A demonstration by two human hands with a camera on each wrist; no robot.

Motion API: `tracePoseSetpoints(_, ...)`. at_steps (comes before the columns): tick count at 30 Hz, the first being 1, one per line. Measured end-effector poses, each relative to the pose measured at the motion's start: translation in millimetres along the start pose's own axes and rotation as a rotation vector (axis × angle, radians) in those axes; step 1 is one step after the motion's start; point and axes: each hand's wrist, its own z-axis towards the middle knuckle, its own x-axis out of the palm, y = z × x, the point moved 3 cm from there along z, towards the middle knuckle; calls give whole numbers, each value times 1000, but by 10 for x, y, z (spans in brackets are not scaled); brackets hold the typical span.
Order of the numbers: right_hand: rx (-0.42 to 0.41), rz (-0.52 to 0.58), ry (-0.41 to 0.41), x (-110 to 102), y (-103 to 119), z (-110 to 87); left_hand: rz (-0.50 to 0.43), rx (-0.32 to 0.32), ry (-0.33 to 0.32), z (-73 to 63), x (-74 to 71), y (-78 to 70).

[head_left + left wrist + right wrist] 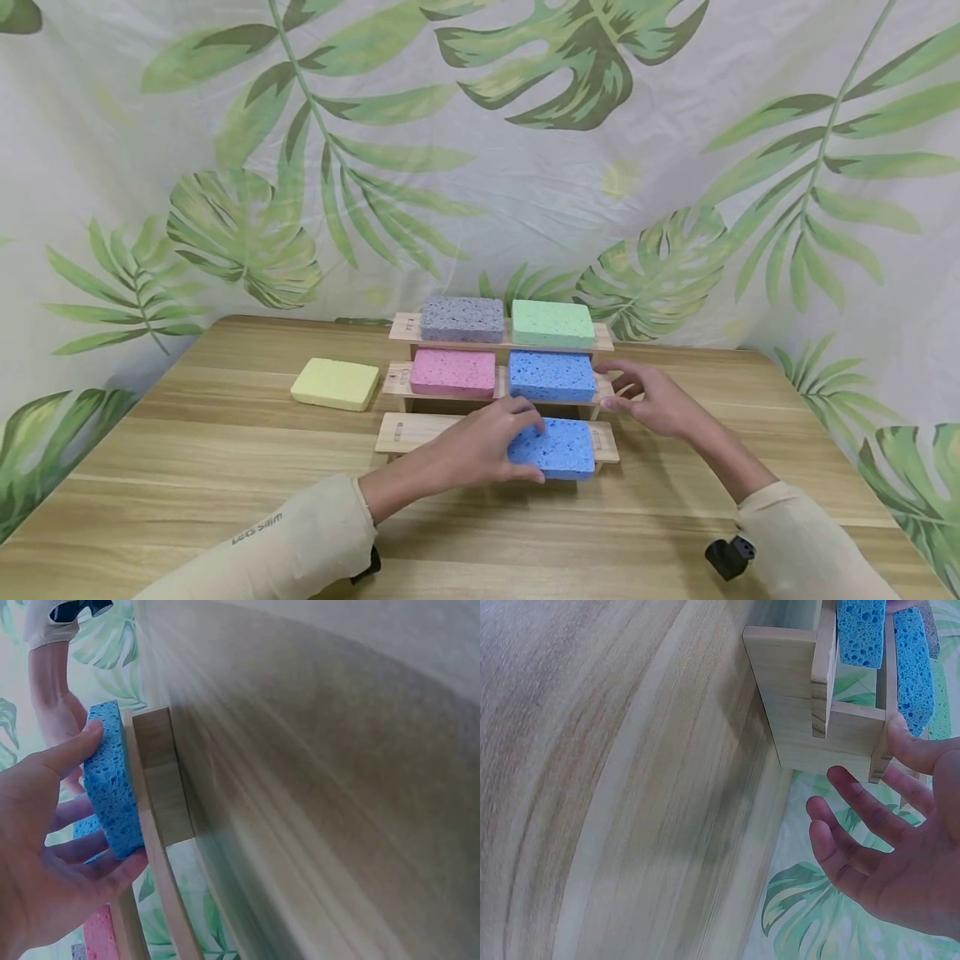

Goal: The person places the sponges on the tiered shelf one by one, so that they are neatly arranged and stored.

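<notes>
A blue sponge (557,448) with dark pores lies at the right of the lowest tier of a wooden three-tier stand (392,435). My left hand (491,442) grips this sponge, thumb at its near side and fingers over the far side. In the left wrist view the sponge (112,780) sits against the shelf edge. At the right end of the middle tier, my right hand (651,400) pinches the shelf end between thumb and index finger. Its other fingers (855,814) extend loosely below. A second blue sponge (552,375) rests on that tier beside it.
A pink sponge (453,372) is on the middle tier's left. Grey (462,319) and green (552,323) sponges occupy the top tier. Left of the stand, a yellow sponge (335,383) lies on the wooden table (225,467). A leaf-patterned cloth (525,167) hangs behind.
</notes>
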Motion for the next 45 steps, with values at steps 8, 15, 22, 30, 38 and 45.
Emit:
tracePoseSetpoints(8, 10, -1, -4, -7, -6, 0, 9, -75, 77, -88, -81, 41)
tracePoseSetpoints(15, 10, 1, -3, -13, -16, 6, -64, -104, 73, -168, -137, 101)
tracePoseSetpoints(22, 22, -8, 3, -21, -13, 17, -74, -87, 47, -183, -155, 117)
tracePoseSetpoints(30, 24, 2, 9, -17, 1, 9, 32, -76, 36, -162, -127, 99)
tracePoseSetpoints(38, 26, 19, 14, -16, -2, 8, 199, -66, 5, -135, -146, 32)
tracePoseSetpoints(45, 37, 14, 18, -18, 11, 5, -11, -107, 24, -91, -149, 68)
